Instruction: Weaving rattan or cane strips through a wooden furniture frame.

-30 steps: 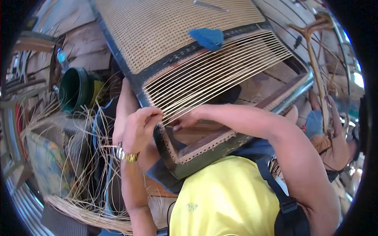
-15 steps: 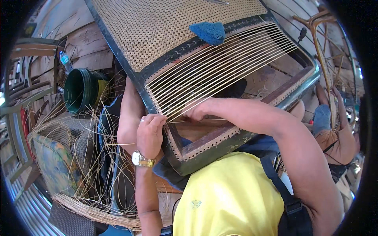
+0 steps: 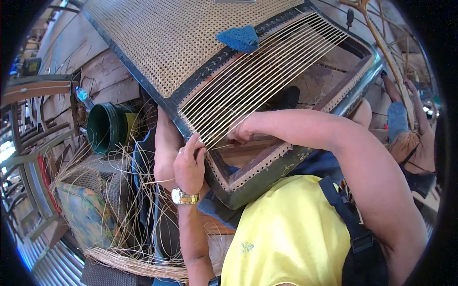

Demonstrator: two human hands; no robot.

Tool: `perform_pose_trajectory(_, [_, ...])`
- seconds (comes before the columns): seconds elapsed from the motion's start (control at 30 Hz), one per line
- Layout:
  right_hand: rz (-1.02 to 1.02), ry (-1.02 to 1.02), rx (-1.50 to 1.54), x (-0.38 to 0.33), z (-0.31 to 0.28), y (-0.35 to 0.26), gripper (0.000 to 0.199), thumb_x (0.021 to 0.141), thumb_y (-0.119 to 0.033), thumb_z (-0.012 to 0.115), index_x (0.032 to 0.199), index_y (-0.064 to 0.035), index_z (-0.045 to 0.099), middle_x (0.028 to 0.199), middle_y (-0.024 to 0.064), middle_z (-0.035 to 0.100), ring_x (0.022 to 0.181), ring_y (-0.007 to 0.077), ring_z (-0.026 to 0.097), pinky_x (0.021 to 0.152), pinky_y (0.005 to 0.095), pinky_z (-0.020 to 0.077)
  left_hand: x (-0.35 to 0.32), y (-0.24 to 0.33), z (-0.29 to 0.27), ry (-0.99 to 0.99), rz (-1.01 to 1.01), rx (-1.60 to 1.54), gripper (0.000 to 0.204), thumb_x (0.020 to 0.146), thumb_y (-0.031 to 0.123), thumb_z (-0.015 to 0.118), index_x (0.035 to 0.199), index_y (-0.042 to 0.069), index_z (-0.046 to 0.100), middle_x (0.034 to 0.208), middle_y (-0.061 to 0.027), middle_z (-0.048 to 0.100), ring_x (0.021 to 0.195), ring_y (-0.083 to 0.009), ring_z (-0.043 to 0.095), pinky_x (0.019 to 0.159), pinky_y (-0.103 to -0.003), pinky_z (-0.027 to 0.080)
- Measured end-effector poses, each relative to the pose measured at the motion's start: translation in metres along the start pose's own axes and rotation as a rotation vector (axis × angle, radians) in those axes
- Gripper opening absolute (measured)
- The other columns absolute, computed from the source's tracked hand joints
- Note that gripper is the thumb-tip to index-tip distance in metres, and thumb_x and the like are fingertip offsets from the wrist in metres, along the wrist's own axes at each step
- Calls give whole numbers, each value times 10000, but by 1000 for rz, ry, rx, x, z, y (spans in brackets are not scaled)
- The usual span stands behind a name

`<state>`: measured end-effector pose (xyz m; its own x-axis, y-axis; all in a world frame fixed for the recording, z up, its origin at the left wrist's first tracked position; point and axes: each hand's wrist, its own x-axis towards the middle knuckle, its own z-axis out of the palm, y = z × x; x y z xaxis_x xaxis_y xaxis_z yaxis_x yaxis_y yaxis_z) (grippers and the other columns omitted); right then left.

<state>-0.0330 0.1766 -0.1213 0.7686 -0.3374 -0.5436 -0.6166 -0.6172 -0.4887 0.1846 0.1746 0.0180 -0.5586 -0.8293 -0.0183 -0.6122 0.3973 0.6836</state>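
my left hand (image 3: 189, 164) is closed in a pinch on a cane strand (image 3: 224, 138) at the near rail of the chair frame (image 3: 267, 176), which rests tilted across my lap. my right hand (image 3: 242, 133) presses curled fingers onto the same strands; whether it grips one i cannot tell. a blue sponge (image 3: 238, 39) lies on the woven cane panel (image 3: 162, 43). a green bucket (image 3: 107, 127) and loose cane strips (image 3: 119, 209) sit at my left, above a corrugated metal floor (image 3: 43, 262).

Left hand (image 3: 190, 164) pinches a cane strand at the frame's (image 3: 267, 175) edge. Right hand (image 3: 241, 134) presses the strung cane strands (image 3: 257, 81). A blue sponge (image 3: 238, 39) sits on the woven panel (image 3: 162, 43).
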Motion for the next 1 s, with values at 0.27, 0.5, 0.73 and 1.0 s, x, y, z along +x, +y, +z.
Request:
perform_pose_trajectory(0.27, [45, 16, 242, -40, 15, -15, 366, 778, -113, 650, 1137, -57, 697, 1069, 178, 711, 990, 347, 667, 852, 443, 526, 22, 12, 12, -134, 189, 178, 97, 911, 83, 617, 977, 23, 656, 881, -143, 613, 859, -358, 600, 750, -460, 492])
perform_pose_trajectory(0.5, [166, -153, 379, -133, -18, -21, 282, 811, -136, 613, 1057, -14, 678, 1030, 215, 696, 985, 382, 657, 826, 485, 507, 46, 42, 27, -296, 244, 255, 77, 902, 85, 606, 936, 52, 667, 899, -148, 590, 867, -360, 580, 751, -461, 494])
perform_pose_trajectory(0.73, [99, 213, 405, -182, -17, -10, 251, 803, -180, 638, 987, -23, 703, 946, 209, 709, 914, 384, 671, 788, 498, 515, 58, 69, 49, -243, 234, 317, 68, 889, 80, 649, 939, 48, 682, 890, -148, 625, 800, -363, 614, 685, -474, 485])
perform_pose_trajectory(1.0, [123, 187, 278, -170, -8, -6, 260, 822, -229, 654, 1019, -72, 717, 942, 160, 713, 938, 348, 668, 799, 478, 526, 51, 60, 44, -178, 230, 353, 64, 893, 78, 630, 922, 47, 679, 856, -143, 617, 795, -346, 607, 703, -451, 492])
